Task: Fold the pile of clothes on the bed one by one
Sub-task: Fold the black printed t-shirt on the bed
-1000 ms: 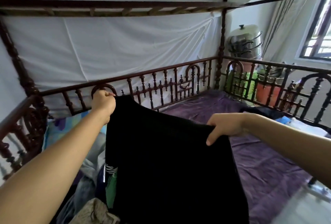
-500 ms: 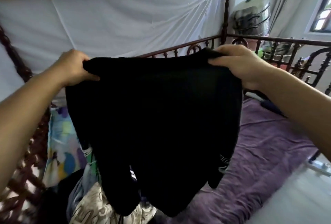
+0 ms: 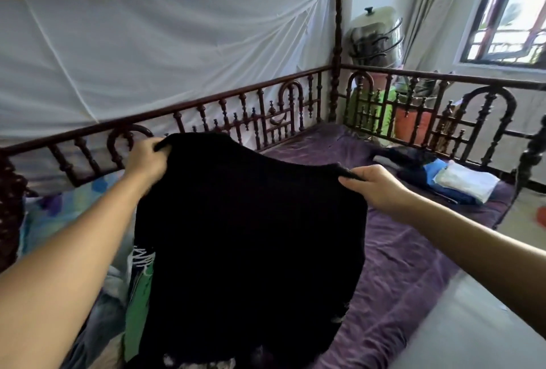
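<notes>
The left hand (image 3: 146, 159) has its fingers curled round one upper corner of the black garment (image 3: 251, 235). The right hand (image 3: 375, 188) pinches the other upper corner between thumb and fingers, so both hands grip the cloth. It hangs spread between them in the air, the left corner a little higher than the right (the fabric is so dark that no seam or fold can be made out). Below the garment and to its left lies the pile of clothes (image 3: 118, 303), a jumble with a green piece and pale bluish pieces showing; the garment's lower part hides some of it. To the garment's right the purple bed cover (image 3: 399, 265) runs toward the far corner, where a small stack of folded clothes (image 3: 455, 184) sits, well apart from the garment. Behind the garment runs the dark wooden railing (image 3: 236, 114), and behind that hangs a white cloth (image 3: 147, 52).
</notes>
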Demonstrator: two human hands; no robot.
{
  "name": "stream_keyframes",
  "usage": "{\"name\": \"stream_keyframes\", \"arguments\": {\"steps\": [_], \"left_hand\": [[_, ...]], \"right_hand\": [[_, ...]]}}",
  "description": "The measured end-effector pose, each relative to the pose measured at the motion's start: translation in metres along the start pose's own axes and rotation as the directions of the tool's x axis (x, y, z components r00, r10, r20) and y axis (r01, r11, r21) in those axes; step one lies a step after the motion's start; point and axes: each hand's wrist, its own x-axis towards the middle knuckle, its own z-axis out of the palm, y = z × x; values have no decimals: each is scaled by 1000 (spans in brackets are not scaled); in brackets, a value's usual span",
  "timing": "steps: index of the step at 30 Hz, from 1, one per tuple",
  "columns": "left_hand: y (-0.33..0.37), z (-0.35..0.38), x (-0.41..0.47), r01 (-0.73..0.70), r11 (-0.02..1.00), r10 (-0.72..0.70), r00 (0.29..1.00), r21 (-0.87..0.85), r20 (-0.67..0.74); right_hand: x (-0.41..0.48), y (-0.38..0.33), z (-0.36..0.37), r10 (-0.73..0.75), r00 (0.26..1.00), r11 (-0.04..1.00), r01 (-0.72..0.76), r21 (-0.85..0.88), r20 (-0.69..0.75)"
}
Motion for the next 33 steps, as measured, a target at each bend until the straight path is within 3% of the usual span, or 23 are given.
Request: {"name": "stream_keyframes", "arguments": {"steps": [6, 9, 12, 18, 24, 29, 33], "left_hand": [[31, 122, 27, 52, 999, -51, 988, -3, 148], [52, 188, 39, -131, 980, 101, 975, 151, 196], [73, 264, 48, -348, 869, 254, 924, 352, 287], [101, 452, 70, -562, 657, 321, 812, 503, 488], [110, 668, 94, -551, 610, 144, 784, 569, 604], [130, 827, 108, -312, 774, -47, 840, 551, 541], [156, 932, 122, -157, 891, -99, 849, 427, 519]], "right_hand": [[25, 91, -31, 13, 969, 999, -21, -31, -249], [43, 144, -60, -17, 918, 972, -77, -221, -395], [65, 206, -91, -14, 881, 922, -171, -347, -472], [144, 349, -157, 95, 916, 809, -299, -507, -389], [229, 499, -219, 305, 921, 718, -389, -577, -241], [291, 597, -276, 465, 844, 642, -529, -554, -267], [337, 663, -327, 547, 758, 574, -649, -499, -355]]}}
